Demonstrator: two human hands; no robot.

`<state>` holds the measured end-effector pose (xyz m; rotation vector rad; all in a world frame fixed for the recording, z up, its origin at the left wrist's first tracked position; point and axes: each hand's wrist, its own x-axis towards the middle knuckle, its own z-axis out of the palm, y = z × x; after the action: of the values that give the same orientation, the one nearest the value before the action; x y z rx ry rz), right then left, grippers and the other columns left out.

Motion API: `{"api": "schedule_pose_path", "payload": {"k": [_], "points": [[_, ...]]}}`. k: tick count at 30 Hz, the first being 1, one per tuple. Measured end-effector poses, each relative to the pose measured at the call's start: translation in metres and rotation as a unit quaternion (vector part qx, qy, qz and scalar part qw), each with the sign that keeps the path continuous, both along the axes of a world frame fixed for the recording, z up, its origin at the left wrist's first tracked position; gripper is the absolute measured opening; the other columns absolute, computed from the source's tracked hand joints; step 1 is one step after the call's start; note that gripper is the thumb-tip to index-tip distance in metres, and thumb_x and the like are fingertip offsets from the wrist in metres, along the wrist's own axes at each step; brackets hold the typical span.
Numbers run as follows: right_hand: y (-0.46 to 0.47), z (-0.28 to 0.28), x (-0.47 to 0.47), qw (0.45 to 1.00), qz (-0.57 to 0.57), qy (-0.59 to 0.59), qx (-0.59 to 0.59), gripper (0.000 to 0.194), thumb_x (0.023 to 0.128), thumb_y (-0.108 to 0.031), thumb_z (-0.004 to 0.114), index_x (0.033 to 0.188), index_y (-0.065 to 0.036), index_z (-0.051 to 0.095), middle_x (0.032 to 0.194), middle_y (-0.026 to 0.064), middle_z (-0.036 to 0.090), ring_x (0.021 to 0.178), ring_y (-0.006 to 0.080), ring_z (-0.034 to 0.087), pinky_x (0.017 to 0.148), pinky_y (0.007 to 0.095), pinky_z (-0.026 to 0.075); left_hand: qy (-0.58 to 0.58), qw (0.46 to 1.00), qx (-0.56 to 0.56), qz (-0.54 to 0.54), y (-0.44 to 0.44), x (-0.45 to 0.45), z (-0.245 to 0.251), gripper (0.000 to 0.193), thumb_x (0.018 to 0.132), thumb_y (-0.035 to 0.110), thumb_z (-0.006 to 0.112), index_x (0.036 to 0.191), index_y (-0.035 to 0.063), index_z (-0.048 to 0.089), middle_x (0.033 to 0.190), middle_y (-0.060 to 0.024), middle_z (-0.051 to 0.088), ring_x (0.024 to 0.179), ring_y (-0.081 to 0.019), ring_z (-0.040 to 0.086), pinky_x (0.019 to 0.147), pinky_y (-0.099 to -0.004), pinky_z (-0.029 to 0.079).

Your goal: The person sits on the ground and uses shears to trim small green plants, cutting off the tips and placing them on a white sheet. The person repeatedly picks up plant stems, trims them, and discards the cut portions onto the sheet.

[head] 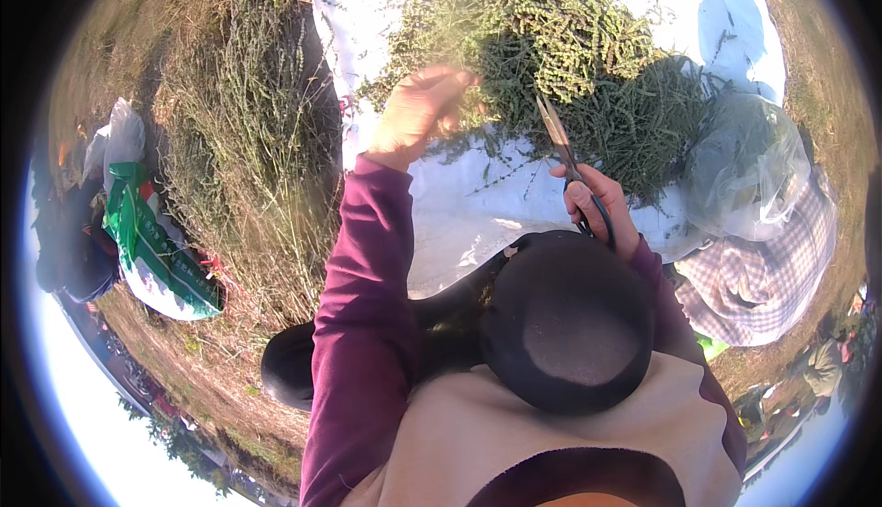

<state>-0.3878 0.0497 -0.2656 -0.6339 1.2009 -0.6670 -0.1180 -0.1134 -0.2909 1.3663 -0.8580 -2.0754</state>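
Note:
A pair of scissors (555,128) with dark handles rests in my right hand (605,207). Their blades lie nearly together and point up at a heap of cut green plant sprigs (582,45). My left hand (424,107) is over the left edge of that heap, blurred, with its fingers bent. Whether a sprig is between those fingers cannot be made out. The heap lies on a white sheet (475,162), with a few loose sprigs scattered on its near part.
To the left lies a bank of long dry-stemmed plants (255,135). Beyond it is a green and white printed bag (162,252). A clear plastic bag (747,162) and a checked cloth (772,273) are at right. My dark-clad knee (565,314) rises in front.

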Motion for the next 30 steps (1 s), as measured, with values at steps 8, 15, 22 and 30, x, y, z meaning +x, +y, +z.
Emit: {"api": "schedule_pose_path", "payload": {"k": [8, 15, 22, 30], "points": [[-0.004, 0.005, -0.005, 0.999, 0.024, 0.02, -0.03, 0.042, 0.101, -0.036, 0.06, 0.128, -0.004, 0.06, 0.081, -0.0058, 0.049, 0.071, 0.0039, 0.046, 0.064, 0.0193, 0.042, 0.112, 0.992, 0.04, 0.036, 0.01, -0.007, 0.009, 0.025, 0.099, 0.023, 0.064, 0.115, 0.0047, 0.065, 0.109, -0.0086, 0.072, 0.079, -0.01, 0.062, 0.069, -0.0255, 0.052], [-0.002, 0.006, -0.002, 1.0, 0.008, 0.014, -0.018, 0.039, 0.1, -0.033, 0.06, 0.127, -0.004, 0.061, 0.081, -0.0065, 0.05, 0.07, 0.0036, 0.046, 0.064, 0.0194, 0.042, 0.081, 0.996, 0.039, -0.002, 0.014, -0.014, 0.01, 0.017, 0.099, 0.024, 0.061, 0.101, 0.007, 0.064, 0.093, -0.014, 0.073, 0.053, -0.0096, 0.056, 0.047, -0.02, 0.042], [-0.005, 0.0, -0.007, 0.999, 0.007, 0.025, -0.032, 0.035, 0.101, -0.027, 0.059, 0.128, -0.005, 0.061, 0.082, -0.0063, 0.052, 0.07, 0.0036, 0.047, 0.063, 0.0199, 0.043, -0.175, 0.947, -0.233, -0.134, 0.007, -0.006, -0.004, 0.02, 0.096, 0.02, 0.066, 0.104, 0.0038, 0.073, 0.106, -0.0077, 0.073, 0.091, -0.019, 0.067, 0.08, -0.0316, 0.053], [-0.005, 0.006, -0.01, 0.998, 0.007, 0.034, -0.051, 0.034, 0.101, -0.026, 0.059, 0.127, -0.004, 0.062, 0.081, -0.0058, 0.052, 0.069, 0.0038, 0.048, 0.063, 0.0197, 0.043, 0.015, 0.99, 0.071, 0.12, 0.011, -0.015, -0.002, 0.031, 0.089, 0.027, 0.077, 0.108, 0.0043, 0.069, 0.106, -0.0051, 0.071, 0.096, -0.0158, 0.065, 0.084, -0.0277, 0.051]]}}
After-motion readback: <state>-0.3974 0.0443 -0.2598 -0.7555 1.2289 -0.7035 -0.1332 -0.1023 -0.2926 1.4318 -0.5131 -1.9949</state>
